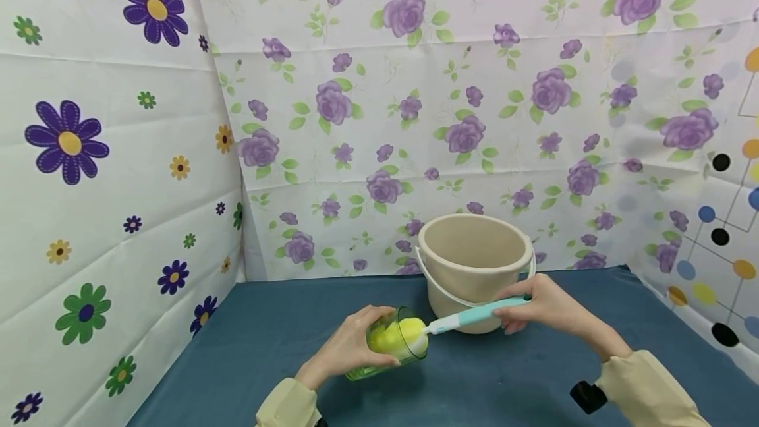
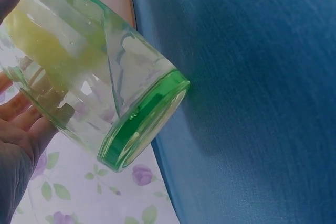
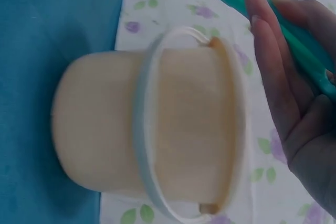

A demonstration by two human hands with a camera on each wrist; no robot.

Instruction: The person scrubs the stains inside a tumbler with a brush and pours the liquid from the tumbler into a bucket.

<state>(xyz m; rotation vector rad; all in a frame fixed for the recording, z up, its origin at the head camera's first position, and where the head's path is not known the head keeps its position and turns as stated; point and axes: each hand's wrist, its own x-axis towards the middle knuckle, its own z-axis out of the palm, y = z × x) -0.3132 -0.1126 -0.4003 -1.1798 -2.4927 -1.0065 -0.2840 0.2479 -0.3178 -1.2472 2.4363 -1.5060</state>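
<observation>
My left hand (image 1: 346,346) grips a clear green-tinted drinking glass (image 2: 134,72), tilted with its mouth toward the right. Its thick green base shows in the left wrist view, angled over the cloth. Inside the glass sits the yellow sponge head (image 1: 410,335) of a bottle brush, filling the mouth. The brush's teal and white handle (image 1: 477,314) slopes up to the right, where my right hand (image 1: 551,312) holds its far end between thumb and fingers. In the right wrist view the fingers (image 3: 273,61) lie along the teal handle.
A cream bucket (image 1: 445,285) with a white carrying handle stands behind the glass, close to my right hand. Dark blue cloth (image 1: 267,328) covers the table. Flower-patterned sheets (image 1: 356,150) hang at the back and left, with a dotted one at right.
</observation>
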